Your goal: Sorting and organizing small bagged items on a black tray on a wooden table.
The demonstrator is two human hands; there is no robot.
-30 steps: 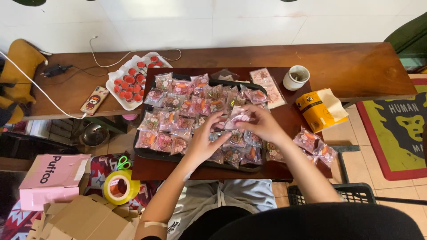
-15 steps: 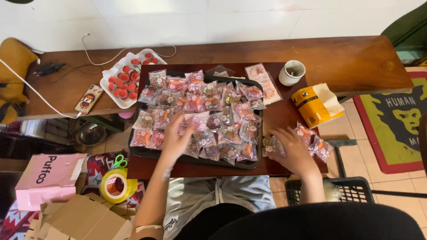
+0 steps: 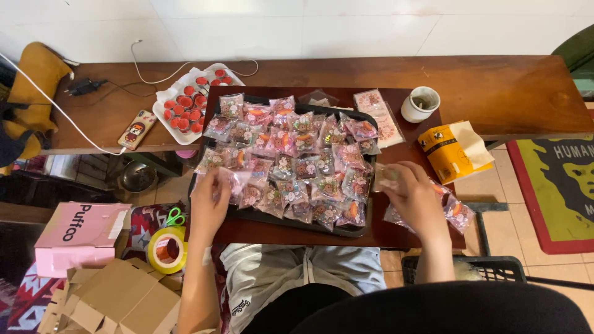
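Small clear pink printed packets (image 3: 291,164) crowded flat across black tray (image 3: 362,230)

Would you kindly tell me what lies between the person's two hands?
In the head view, the black tray of small wrapped packets lies between the left hand and the right hand.

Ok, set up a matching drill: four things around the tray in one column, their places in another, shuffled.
Things:
1. white cup
2. phone
3. yellow tape roll
4. pink box

Places:
A. floor, far lower left
B. bench, left of the white dish
C. low table, right of the black tray
D. floor, under the green scissors

Pairs: 1-C, 2-B, 3-D, 4-A
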